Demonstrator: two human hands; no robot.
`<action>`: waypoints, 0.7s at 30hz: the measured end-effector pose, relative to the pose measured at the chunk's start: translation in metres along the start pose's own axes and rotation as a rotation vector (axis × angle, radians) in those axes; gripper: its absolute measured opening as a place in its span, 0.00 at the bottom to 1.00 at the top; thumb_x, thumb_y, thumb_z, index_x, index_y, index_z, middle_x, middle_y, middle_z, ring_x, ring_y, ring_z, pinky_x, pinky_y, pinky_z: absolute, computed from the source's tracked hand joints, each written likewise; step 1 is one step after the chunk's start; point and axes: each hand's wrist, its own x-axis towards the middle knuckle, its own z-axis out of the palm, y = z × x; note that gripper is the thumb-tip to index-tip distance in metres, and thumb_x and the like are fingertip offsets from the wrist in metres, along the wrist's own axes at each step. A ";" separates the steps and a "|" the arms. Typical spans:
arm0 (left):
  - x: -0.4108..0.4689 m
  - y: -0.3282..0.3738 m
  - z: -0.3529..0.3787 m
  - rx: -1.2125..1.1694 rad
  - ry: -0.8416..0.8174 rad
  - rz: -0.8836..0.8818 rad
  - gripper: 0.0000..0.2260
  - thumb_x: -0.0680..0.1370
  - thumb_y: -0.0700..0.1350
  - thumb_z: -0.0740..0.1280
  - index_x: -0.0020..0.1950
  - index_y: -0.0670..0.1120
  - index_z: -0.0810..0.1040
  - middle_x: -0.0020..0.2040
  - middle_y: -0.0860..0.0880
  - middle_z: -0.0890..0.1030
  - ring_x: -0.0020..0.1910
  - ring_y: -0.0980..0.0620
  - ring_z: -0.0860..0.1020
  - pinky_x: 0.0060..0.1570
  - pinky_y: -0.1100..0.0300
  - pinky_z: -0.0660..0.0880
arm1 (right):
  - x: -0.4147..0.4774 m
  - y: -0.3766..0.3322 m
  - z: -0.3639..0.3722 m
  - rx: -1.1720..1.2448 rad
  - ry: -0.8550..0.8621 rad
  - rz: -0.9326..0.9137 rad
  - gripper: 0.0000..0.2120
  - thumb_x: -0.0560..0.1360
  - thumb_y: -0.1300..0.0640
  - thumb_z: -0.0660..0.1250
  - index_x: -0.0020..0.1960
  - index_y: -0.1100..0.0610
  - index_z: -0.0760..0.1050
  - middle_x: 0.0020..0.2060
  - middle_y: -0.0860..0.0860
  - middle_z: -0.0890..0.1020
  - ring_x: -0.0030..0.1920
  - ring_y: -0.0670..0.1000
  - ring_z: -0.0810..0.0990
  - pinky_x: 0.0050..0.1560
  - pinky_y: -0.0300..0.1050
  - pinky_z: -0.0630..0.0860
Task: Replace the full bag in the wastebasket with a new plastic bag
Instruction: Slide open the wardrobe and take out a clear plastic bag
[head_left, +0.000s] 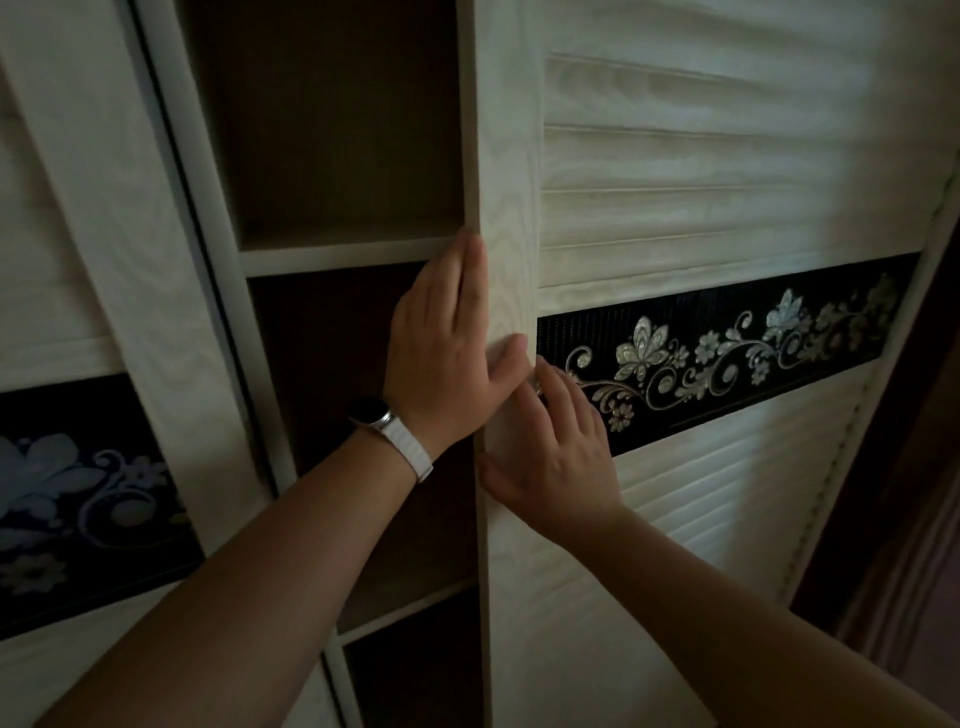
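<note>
No wastebasket or plastic bag is in view. I face a white wardrobe with sliding slatted doors. My left hand (447, 353), with a white-strapped watch on the wrist, wraps around the left edge of the right sliding door (509, 208), fingers behind the edge and thumb on its front. My right hand (556, 447) lies flat against the same door's frame just below, fingers spread, holding nothing. The door stands partly slid aside, showing dark shelf compartments (337, 156) that look bare.
The left sliding door (104, 260) overlaps the opening on the left. Both doors carry a black band with silver flowers (727, 353). A dark wooden door frame (909, 467) stands at the far right. The room is dim.
</note>
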 end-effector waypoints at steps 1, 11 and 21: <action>0.002 0.004 0.005 -0.008 -0.009 0.000 0.37 0.75 0.54 0.66 0.75 0.35 0.56 0.73 0.35 0.64 0.71 0.39 0.64 0.68 0.49 0.64 | 0.000 0.007 -0.001 -0.004 -0.002 -0.001 0.37 0.72 0.37 0.65 0.73 0.57 0.62 0.70 0.61 0.69 0.71 0.61 0.66 0.65 0.57 0.67; 0.021 0.042 0.066 -0.177 0.001 -0.009 0.36 0.75 0.51 0.66 0.75 0.38 0.53 0.75 0.35 0.61 0.74 0.41 0.61 0.70 0.54 0.60 | 0.003 0.063 -0.012 0.046 -0.034 0.070 0.37 0.71 0.42 0.68 0.73 0.58 0.61 0.71 0.63 0.69 0.73 0.62 0.65 0.68 0.60 0.67; 0.040 0.066 0.120 -0.235 0.020 0.036 0.36 0.74 0.53 0.66 0.76 0.42 0.53 0.75 0.37 0.62 0.72 0.39 0.64 0.67 0.47 0.65 | 0.005 0.125 -0.019 0.013 -0.047 0.057 0.37 0.71 0.43 0.70 0.72 0.59 0.61 0.70 0.64 0.69 0.72 0.62 0.65 0.69 0.59 0.66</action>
